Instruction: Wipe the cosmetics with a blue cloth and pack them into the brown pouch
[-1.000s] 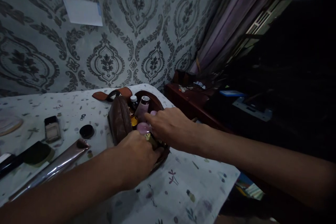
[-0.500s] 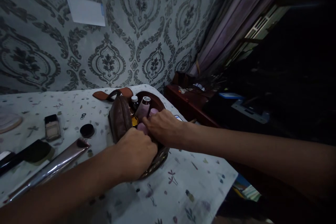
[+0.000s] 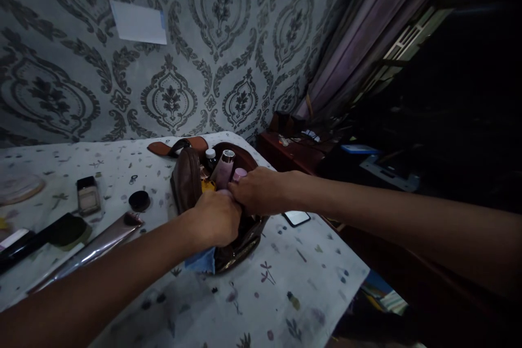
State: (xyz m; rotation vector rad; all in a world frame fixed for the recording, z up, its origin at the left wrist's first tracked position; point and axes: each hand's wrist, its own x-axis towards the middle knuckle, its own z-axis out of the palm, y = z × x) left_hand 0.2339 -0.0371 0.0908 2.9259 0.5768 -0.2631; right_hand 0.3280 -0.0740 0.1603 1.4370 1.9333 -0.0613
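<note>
A brown leather-look bag (image 3: 185,182) stands unzipped on the table, packed with small items. Inside it I see a dark bottle with a white cap (image 3: 210,155), a pink tube with a silver cap (image 3: 225,168), a pink cap (image 3: 239,174) and something yellow (image 3: 207,186). My left hand (image 3: 216,218) is closed over the bag's near side, its fingertips hidden. Beneath its wrist a blue piece (image 3: 202,261) pokes out. My right hand (image 3: 259,191) reaches in from the right, fingers curled together beside my left hand; what they hold is hidden.
Left on the patterned tablecloth (image 3: 261,304) lie a foundation bottle (image 3: 88,197), a round black lid (image 3: 139,200), a shiny tube (image 3: 95,244), a dark brush (image 3: 61,234) and a round pad (image 3: 18,187). A phone (image 3: 297,218) lies right of the bag.
My left hand has shifted slightly up and left, and the blue piece now shows below it. My right forearm has risen, uncovering more of the phone.
</note>
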